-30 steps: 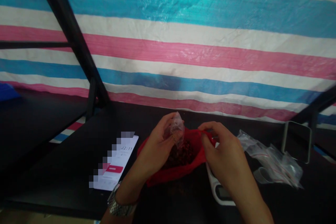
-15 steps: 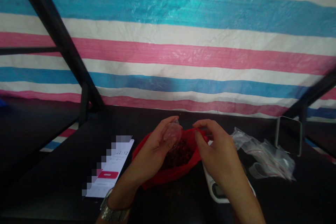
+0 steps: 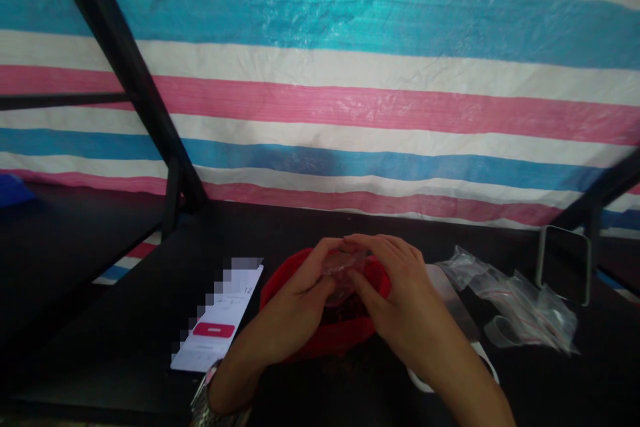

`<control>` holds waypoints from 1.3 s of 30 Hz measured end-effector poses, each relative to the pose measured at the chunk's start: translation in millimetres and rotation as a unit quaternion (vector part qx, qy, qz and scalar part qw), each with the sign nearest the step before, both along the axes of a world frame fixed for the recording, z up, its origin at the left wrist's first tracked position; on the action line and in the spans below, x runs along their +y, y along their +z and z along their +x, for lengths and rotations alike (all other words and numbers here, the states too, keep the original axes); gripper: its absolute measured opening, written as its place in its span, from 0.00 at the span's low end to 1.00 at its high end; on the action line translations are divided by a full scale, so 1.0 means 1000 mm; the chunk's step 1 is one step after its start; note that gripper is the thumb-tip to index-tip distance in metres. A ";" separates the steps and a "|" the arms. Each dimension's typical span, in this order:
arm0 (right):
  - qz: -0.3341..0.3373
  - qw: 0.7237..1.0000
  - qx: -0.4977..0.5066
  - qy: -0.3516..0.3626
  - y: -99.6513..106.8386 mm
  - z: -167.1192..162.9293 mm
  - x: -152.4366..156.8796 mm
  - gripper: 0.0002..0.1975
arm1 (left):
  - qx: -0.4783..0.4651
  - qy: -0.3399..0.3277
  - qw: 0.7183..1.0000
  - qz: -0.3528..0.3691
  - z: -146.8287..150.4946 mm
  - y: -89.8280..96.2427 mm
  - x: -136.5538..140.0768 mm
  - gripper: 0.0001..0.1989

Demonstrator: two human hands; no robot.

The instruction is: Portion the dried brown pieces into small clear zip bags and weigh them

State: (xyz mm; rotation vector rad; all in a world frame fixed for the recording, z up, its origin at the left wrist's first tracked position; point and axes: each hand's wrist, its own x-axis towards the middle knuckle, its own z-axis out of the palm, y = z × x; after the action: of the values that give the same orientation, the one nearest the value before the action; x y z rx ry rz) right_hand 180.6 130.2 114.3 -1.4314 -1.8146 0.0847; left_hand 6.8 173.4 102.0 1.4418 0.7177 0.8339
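Between my two hands is a small clear plastic bag [image 3: 342, 271], held over the mouth of a red plastic bag [image 3: 330, 339]. My left hand [image 3: 303, 297] is closed on the clear bag's left side. From the right, my right hand [image 3: 397, 283] pinches it, fingers curved over the top and thumb at the front. Small dark bits [image 3: 350, 310] lie inside the red bag; my hands cover much of them. What the clear bag contains is too blurred to tell.
A lit phone [image 3: 215, 327] lies left of the red bag. Partly under my right forearm is a white scale [image 3: 440, 280]. Several clear zip bags [image 3: 525, 313] and a small clear cup [image 3: 500, 331] lie at right, near a metal bracket [image 3: 564, 233]. Striped sheeting [image 3: 350, 107] hangs behind.
My right hand has left the red bag's rim and moved left onto the clear bag, which my left hand held before. The view has shifted slightly.
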 end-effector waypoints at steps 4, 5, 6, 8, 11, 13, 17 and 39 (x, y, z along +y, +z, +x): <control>0.001 1.000 0.021 -0.021 0.004 -0.002 0.005 0.09 | 0.014 0.006 1.000 -0.015 -0.002 -0.002 0.000 0.15; 0.007 0.999 0.028 -0.030 0.005 -0.002 0.006 0.07 | 0.010 0.011 1.000 -0.017 -0.001 -0.002 0.001 0.13; 0.013 0.998 0.037 -0.040 0.006 -0.002 0.006 0.07 | 0.000 0.014 1.000 -0.016 0.000 -0.001 0.001 0.13; 0.025 0.996 0.056 -0.063 0.007 -0.001 0.006 0.06 | -0.022 0.020 1.000 -0.011 0.002 0.000 0.004 0.14; 0.040 0.994 0.068 -0.077 0.009 -0.002 0.004 0.04 | -0.006 0.029 0.999 0.015 0.000 -0.001 0.007 0.11; 0.045 0.996 0.058 -0.057 0.009 -0.004 0.003 0.11 | 0.030 0.028 0.998 0.045 -0.003 -0.004 0.009 0.10; 0.036 0.998 0.036 -0.024 0.011 -0.010 0.003 0.07 | 0.074 -0.002 0.992 0.101 -0.008 -0.010 0.011 0.11; 0.086 0.866 0.248 -0.426 0.004 0.117 -0.003 0.20 | 0.194 0.160 0.952 0.175 -0.033 0.003 0.019 0.16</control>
State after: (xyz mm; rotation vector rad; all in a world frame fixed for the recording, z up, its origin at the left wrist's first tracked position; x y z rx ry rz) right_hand 297.2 127.0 118.5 -1.7547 -0.6607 -0.1490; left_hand -25.9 191.9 105.3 1.8678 1.1700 0.9702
